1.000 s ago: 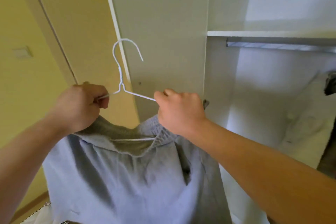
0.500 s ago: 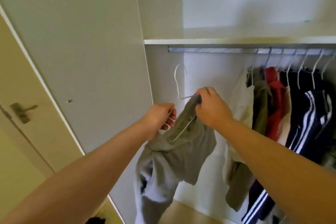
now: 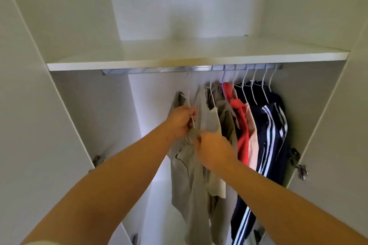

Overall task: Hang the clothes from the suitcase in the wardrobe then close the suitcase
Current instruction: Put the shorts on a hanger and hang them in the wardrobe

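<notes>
Ahead of you a white shelf (image 3: 119,59) spans the wardrobe (image 3: 89,115), with a metal rail (image 3: 151,70) running just under its near edge. Along the right half of that rail hangs a tight row of wire hangers (image 3: 253,87), most of them white, plus a purple hanger (image 3: 224,81). From left to right they carry a pale beige garment (image 3: 209,119), an olive garment (image 3: 227,117), a red garment (image 3: 241,121), a peach garment (image 3: 252,135) and, at the right end, navy clothes (image 3: 272,125) with white stripes. Left of the row, a grey garment (image 3: 191,175) on a white hanger (image 3: 188,101) reaches up towards the rail. Its hook is too blurred for you to tell whether it sits on the rail.
</notes>
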Demonstrator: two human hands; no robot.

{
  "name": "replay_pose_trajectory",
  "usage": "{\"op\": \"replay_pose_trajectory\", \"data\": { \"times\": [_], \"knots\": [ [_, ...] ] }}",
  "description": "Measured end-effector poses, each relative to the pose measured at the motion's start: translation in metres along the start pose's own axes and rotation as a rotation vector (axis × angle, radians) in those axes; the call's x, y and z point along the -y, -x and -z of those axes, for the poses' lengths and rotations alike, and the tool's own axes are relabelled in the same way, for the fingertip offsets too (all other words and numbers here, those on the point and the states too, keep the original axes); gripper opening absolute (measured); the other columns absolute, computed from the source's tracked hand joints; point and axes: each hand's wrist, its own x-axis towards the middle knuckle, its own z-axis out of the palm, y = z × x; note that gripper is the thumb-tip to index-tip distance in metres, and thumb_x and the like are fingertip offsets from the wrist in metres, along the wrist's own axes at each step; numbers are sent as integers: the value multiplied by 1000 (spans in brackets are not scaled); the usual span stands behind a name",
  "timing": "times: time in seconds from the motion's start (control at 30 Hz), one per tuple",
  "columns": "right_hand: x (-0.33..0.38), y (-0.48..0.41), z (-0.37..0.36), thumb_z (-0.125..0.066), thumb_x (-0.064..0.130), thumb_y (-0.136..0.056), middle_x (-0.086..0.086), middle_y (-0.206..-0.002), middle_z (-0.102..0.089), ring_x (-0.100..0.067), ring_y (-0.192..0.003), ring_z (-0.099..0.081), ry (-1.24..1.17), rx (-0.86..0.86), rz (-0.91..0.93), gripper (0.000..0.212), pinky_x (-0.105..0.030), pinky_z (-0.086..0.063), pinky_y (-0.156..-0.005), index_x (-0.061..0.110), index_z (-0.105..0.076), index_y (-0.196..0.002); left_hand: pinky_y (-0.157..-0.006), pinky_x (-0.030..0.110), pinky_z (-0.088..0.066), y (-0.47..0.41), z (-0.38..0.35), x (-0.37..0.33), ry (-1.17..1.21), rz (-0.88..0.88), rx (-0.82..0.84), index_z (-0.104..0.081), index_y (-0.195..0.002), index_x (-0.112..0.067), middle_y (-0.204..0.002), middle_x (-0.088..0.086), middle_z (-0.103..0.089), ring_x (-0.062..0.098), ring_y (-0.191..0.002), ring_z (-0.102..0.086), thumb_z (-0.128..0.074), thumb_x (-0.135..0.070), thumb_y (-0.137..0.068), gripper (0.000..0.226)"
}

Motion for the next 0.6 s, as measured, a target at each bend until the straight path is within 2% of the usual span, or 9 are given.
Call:
{"op": "replay_pose_trajectory", "data": {
  "times": [0.1, 0.2, 0.27, 0.37, 0.4, 0.5, 0.6],
  "knots": [
    [-12, -32, -5, -47, 17, -104, -8, -106, -70, -24, -97, -69, 44, 52, -139, 20, -31, -52, -76, 9, -64, -111, -53, 27, -40, -45, -11, -6, -19, -18, 103, -65, -90, -8, -71, 7, -58, 14, -57, -51, -57, -10, -100, 13],
    [-21, -69, -14, -47, 16, -104, -11, -114, -69, -25, -102, -69, 13, 17, -258, 24, -34, -55, -84, 6, -56, -124, -58, 27, -48, -88, -20, -15, -17, -5, 131, -68, -102, -9, -78, 5, -67, 14, -64, -60, -60, -15, -100, 10],
    [-26, -85, -19, -46, 15, -104, -11, -116, -68, -25, -103, -68, 1, 3, -303, 27, -31, -54, -81, 5, -51, -129, -63, 27, -52, -106, -26, -20, -18, -3, 137, -68, -111, -9, -81, 4, -69, 13, -68, -63, -63, -16, -99, 15],
    [-31, -111, -29, -41, 14, -104, -15, -110, -63, -30, -98, -65, -19, -27, -361, 24, -28, -44, -62, 4, -48, -124, -66, 27, -54, -138, -32, -28, -44, -6, 169, -67, -114, -7, -84, 5, -68, 15, -71, -63, -59, -13, -100, 17],
    [-32, -116, -31, -39, 13, -103, -16, -109, -61, -33, -97, -63, -53, -38, -381, 23, -28, -41, -60, 4, -47, -123, -70, 27, -55, -147, -33, -29, -67, -14, 176, -67, -114, -6, -85, 6, -69, 15, -73, -64, -57, -12, -102, 17],
    [-40, -124, -36, -39, 12, -103, -16, -109, -61, -34, -96, -63, -40, -40, -407, 25, -34, -44, -71, 3, -45, -126, -79, 29, -58, -162, -37, -28, -133, -41, 210, -66, -115, -4, -91, 8, -72, 19, -84, -69, -55, -10, -102, 18],
    [-51, -130, -42, -43, 12, -103, -10, -111, -67, -23, -93, -69, 46, -34, -420, 38, -31, -53, -70, 5, -39, -140, -72, 29, -62, -173, -42, -23, -159, -88, 205, -67, -114, -3, -97, 13, -75, 25, -91, -73, -60, -11, -101, 17]
  ]
}}
